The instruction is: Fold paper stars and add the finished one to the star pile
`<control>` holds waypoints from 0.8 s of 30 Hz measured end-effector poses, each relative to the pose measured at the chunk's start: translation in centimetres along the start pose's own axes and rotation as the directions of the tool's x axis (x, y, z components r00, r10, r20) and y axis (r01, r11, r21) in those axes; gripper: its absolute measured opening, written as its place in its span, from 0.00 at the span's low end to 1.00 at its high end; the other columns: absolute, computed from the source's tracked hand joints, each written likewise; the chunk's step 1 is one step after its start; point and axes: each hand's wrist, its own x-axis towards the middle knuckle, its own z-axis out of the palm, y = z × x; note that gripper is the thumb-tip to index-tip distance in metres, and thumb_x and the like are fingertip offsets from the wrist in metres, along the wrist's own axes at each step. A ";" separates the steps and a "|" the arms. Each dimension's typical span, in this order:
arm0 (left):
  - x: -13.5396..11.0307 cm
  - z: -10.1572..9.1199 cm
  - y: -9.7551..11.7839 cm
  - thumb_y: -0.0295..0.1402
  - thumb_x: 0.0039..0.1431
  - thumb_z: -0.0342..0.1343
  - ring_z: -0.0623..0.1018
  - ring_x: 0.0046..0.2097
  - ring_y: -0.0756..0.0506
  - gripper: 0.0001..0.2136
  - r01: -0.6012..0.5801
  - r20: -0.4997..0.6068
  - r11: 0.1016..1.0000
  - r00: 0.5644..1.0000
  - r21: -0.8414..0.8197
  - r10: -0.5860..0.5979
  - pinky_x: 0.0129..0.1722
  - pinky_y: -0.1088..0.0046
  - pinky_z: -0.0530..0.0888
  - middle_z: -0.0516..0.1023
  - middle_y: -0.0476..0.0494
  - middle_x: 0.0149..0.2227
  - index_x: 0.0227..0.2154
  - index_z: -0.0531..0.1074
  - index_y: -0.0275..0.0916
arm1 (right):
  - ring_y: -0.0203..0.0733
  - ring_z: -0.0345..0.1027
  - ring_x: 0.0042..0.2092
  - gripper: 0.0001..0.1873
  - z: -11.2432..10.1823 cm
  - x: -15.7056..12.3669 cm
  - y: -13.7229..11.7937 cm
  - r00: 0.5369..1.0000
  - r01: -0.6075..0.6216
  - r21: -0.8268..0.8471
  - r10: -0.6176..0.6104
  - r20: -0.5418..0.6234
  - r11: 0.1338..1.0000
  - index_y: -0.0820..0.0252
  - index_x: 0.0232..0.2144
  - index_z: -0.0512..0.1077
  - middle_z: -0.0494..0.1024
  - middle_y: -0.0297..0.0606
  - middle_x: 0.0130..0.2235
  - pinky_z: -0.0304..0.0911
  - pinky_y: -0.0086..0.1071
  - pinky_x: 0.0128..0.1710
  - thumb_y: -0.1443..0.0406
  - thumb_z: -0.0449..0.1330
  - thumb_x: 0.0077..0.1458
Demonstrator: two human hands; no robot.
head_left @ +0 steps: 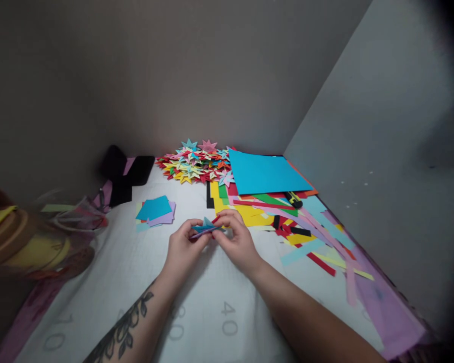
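Over the pale worktop [113,272], the left hand [184,246] and right hand [238,243] together pinch a folded paper [207,227] (blue and purple, some red peeking out), with loose squares [154,208] to the left and paper stars [194,165] heaped beyond.

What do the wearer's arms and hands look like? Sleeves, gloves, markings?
Left hand and right hand are bare, no gloves. No sleeve, watch or bracelet shows on either forearm. The left forearm carries a dark tattoo, a leafy sprig running lengthwise; the right forearm shows no marking.
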 end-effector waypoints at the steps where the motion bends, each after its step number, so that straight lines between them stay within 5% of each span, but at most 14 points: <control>1: 0.0 0.0 -0.1 0.33 0.47 0.60 0.76 0.32 0.48 0.12 -0.015 0.006 1.000 1.000 0.015 0.015 0.32 0.75 0.71 0.77 0.48 0.30 0.36 0.69 0.38 | 0.43 0.63 0.49 0.08 0.0 0.0 -0.1 1.000 -0.001 -0.001 0.001 0.012 1.000 0.54 0.31 0.70 0.67 0.38 0.42 0.59 0.38 0.49 0.73 0.59 0.49; 24: -0.2 -0.3 -0.6 0.31 0.50 0.57 0.79 0.35 0.47 0.10 -0.132 0.009 0.981 0.991 0.145 0.132 0.38 0.72 0.75 0.80 0.47 0.34 0.37 0.71 0.39 | 0.43 0.65 0.44 0.07 -0.2 0.2 0.0 0.996 -0.027 -0.110 0.036 0.080 0.994 0.57 0.24 0.71 0.70 0.38 0.38 0.60 0.39 0.47 0.69 0.56 0.53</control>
